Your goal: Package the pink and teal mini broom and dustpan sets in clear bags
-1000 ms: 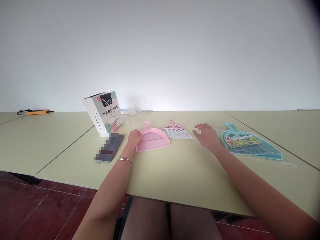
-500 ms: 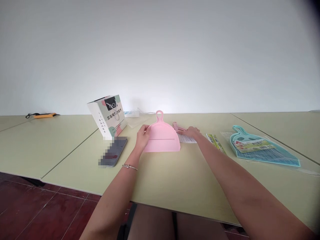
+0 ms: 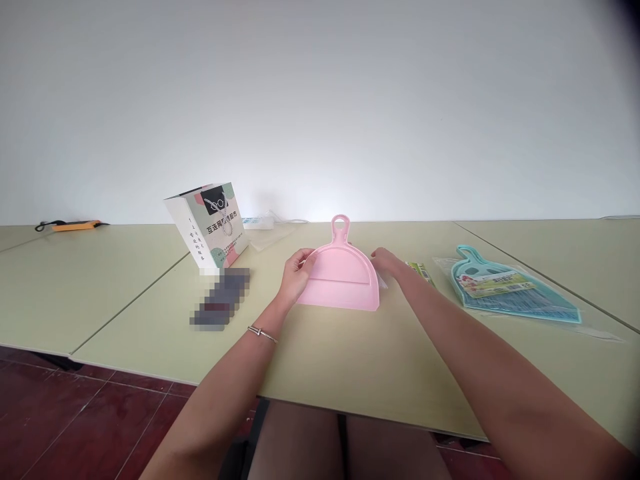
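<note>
My left hand grips the left edge of a pink dustpan, thumb on its front face. The dustpan is raised at a tilt, its looped handle pointing up and away from me. My right hand is at the dustpan's right edge, closed around a pink hand brush whose body is mostly hidden behind the dustpan. Only a bit of its pale bristles shows below that hand. The right fingertips are out of sight.
A printed paper bag stands at the left, with a blurred phone before it. Right of my right arm lie a printed card and a wrapped turquoise dustpan set. An orange object lies far left.
The pink dustpan has moved right and tilted, and now covers most of the brush. My left hand moved along with it. The view has shifted slightly.
</note>
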`<state>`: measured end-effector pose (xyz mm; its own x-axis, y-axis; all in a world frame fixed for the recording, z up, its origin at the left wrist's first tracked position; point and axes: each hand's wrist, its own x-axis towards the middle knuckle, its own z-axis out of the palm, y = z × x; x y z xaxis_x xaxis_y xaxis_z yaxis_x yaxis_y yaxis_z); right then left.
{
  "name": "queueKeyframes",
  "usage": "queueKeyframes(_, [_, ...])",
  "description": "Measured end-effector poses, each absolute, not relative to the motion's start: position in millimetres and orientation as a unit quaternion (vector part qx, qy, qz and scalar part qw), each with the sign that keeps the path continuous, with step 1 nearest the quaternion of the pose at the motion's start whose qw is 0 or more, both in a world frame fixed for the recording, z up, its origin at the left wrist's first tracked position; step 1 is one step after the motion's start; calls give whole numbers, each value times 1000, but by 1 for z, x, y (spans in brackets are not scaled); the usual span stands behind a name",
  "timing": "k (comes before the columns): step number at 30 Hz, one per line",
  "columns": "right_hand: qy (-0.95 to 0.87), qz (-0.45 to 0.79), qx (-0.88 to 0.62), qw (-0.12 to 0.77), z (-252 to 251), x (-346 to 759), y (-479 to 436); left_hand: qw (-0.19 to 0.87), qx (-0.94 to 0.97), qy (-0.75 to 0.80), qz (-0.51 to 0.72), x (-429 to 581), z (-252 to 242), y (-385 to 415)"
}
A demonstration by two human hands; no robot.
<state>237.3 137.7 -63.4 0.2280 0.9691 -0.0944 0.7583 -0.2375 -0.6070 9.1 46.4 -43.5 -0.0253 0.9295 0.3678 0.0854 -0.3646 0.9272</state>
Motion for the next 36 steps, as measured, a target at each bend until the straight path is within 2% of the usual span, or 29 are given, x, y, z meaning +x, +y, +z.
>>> queueKeyframes(5, [-588, 194, -761, 193, -56, 225, 143, 359, 599, 439, 566, 8, -41, 46])
queueKeyframes(13, [-601, 170, -746, 230, -54, 211, 151, 360, 597, 455, 555, 9, -41, 44])
queueKeyframes(17, [-576, 191, -737, 298, -59, 221, 143, 369, 591, 454, 555, 10, -42, 45])
queueKeyframes(23, [-470, 249, -710, 463, -72, 256, 116, 367, 593, 445, 562, 12, -46, 48])
queueKeyframes(31, [-329, 198, -639, 667, -31, 301, 88, 378, 584, 463, 549, 11, -47, 47])
queueKeyframes(33, [-352, 241, -588, 687, -18, 298, 79, 378, 584, 472, 541, 10, -48, 48])
queueKeyframes(36, [-438, 368, -489, 659, -9, 276, 65, 388, 583, 475, 534, 9, -49, 49])
